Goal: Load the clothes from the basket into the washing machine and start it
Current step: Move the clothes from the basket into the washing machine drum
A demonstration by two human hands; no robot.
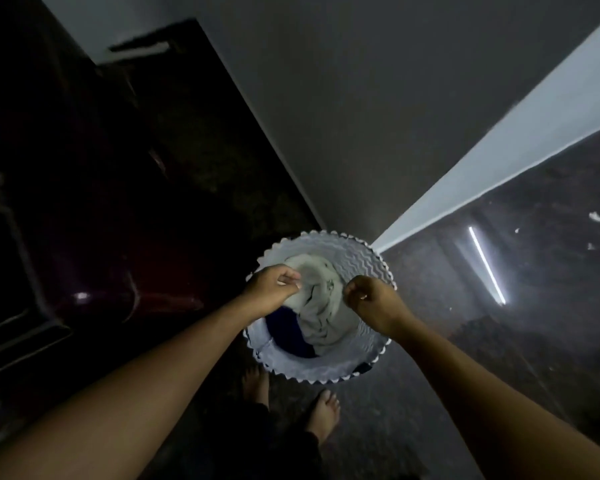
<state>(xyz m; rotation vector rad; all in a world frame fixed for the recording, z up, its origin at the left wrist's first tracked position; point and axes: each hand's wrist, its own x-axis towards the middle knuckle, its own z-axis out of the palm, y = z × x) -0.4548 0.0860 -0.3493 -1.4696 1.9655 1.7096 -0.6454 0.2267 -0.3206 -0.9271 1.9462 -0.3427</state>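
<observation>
Dim light, view steeply down. At 9 o'clock, a dark maroon glossy appliance [94, 271] fills the left of the frame; too dark to tell whether it is the washer or whether a lid is open. Left forearm runs in from 7 o'clock. Left hand [271, 289] over the basket's 10 o'clock rim, fingers curled, thumb and fingertips pinching the left edge of a pale cloth [321, 306]. Basket [364, 261] sits on the floor [534, 341] just below frame centre, white, round, scalloped rim, wavy ribbed inner wall. Cloth lies bunched inside it, from 12 o'clock of the basket down to about 5 o'clock, drawn up a little between the two hands. Blue garment [288, 330] under it, showing at the basket's 7 o'clock. Bare feet [324, 410] on the floor near the basket's 6 o'clock rim. Right hand [374, 303] over the 3 o'clock rim, closed in a fist, knuckles at the cloth's right edge and seemingly gripping it; the exact hold is hidden. Grey wall [361, 98] at 12 o'clock. Bright light streak [487, 265] reflected in the floor at 3 o'clock.
</observation>
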